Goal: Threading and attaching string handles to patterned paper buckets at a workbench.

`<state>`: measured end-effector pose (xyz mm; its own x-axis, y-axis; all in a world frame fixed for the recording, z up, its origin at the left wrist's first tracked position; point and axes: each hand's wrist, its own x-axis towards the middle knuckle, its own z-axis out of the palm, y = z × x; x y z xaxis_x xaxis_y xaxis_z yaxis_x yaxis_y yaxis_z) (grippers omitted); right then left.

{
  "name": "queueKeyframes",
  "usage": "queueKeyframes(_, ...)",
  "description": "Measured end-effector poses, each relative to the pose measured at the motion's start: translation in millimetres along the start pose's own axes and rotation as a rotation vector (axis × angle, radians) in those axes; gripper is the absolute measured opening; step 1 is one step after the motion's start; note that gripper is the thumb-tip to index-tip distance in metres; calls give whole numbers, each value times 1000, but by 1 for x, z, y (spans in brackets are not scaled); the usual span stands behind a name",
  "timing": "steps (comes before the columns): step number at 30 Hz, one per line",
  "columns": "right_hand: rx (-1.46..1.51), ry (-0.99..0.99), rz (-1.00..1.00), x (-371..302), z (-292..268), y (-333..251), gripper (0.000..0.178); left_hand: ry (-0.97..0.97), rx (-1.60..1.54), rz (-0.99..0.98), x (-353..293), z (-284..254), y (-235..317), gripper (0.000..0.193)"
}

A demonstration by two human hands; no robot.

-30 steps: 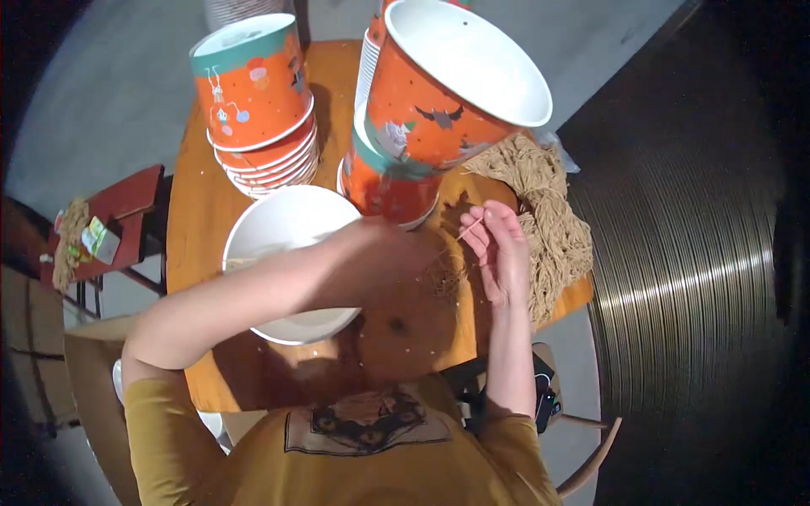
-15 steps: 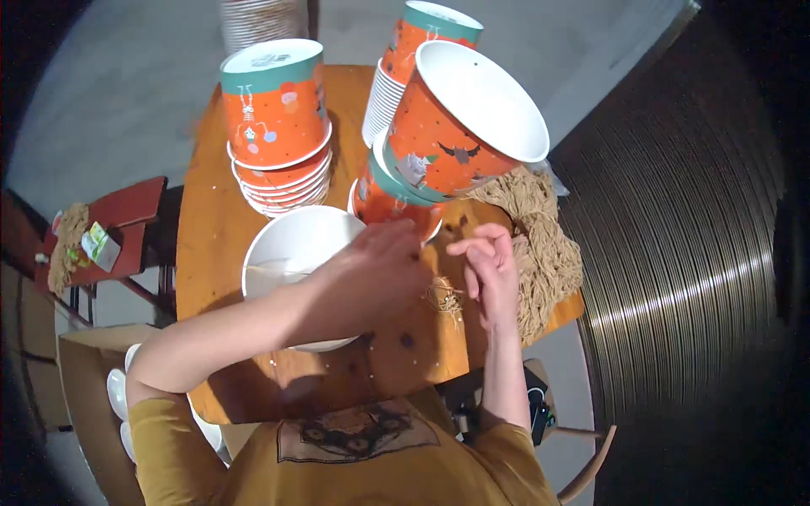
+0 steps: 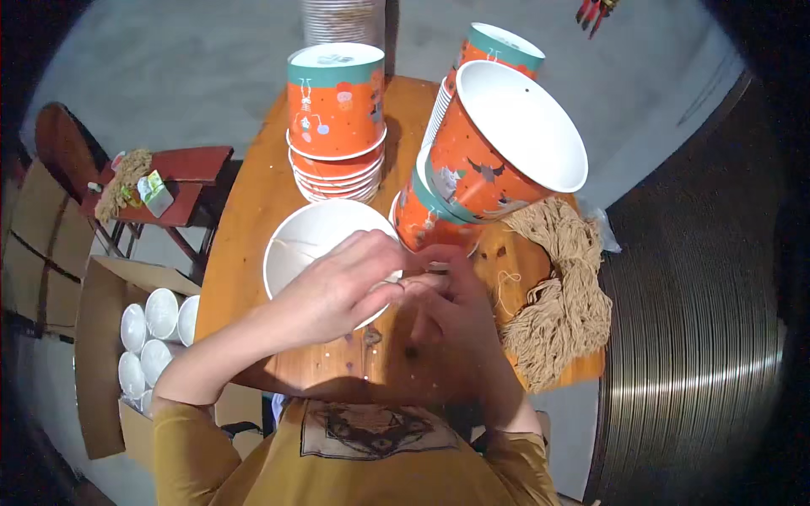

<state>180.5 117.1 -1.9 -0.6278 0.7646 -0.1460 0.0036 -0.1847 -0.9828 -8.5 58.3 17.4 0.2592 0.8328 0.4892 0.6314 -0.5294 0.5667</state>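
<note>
My left hand (image 3: 359, 274) and my right hand (image 3: 456, 291) meet over the wooden table, fingers closed and pressed together. Whatever lies between the fingertips is too small to make out. Under my left wrist stands a white-lined paper bucket (image 3: 295, 228), with a thin cord (image 3: 295, 244) showing at its inside wall. Just beyond my right hand is an upside-down orange paper bucket (image 3: 413, 215) with a green band. Another orange bucket (image 3: 485, 164) with a bat print rests tilted on it, its white mouth facing up and right.
On the table (image 3: 253, 278) stand a stack of orange buckets (image 3: 337, 118) and, farther back, another stack (image 3: 439, 110). Bundled tan cord (image 3: 561, 295) lies at the right edge. A cardboard box (image 3: 101, 363) of white cups and a red bench (image 3: 190, 164) are at left.
My right hand has come left to my left hand, and their fingers now touch. My left hand's fingers have turned toward the right hand. The view has shifted, so the table sits farther right.
</note>
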Motion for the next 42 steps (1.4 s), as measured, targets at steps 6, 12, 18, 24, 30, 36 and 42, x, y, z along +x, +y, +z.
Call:
queueKeyframes(6, 59, -108, 72, 5, -11, -10, 43, -53, 10, 40, 12, 6, 4, 12)
queueKeyframes(12, 42, -168, 39, 10, -16, -3, 14, -37, 84, -38, 17, 8, -8, 9)
queueKeyframes(18, -331, -3, -199, 8, -18, 17, 8, -28, -115, -327, 3, 10, -4, 9)
queueKeyframes(24, -459, 15, -507, 13, -10, 27, 18, 40, -82, -274, -3, 11, -1, 7)
queueKeyframes(30, -427, 203, -447, 3, -12, 27, 7, -17, -142, -509, -2, 13, 10, 25)
queueKeyframes(36, -481, 186, -366, -6, -18, 22, 10, -262, 52, -605, -17, 8, 12, 26)
queueKeyframes(42, -667, 170, -736, 10, 3, 21, 9, -124, -68, -610, -13, -27, -1, 44)
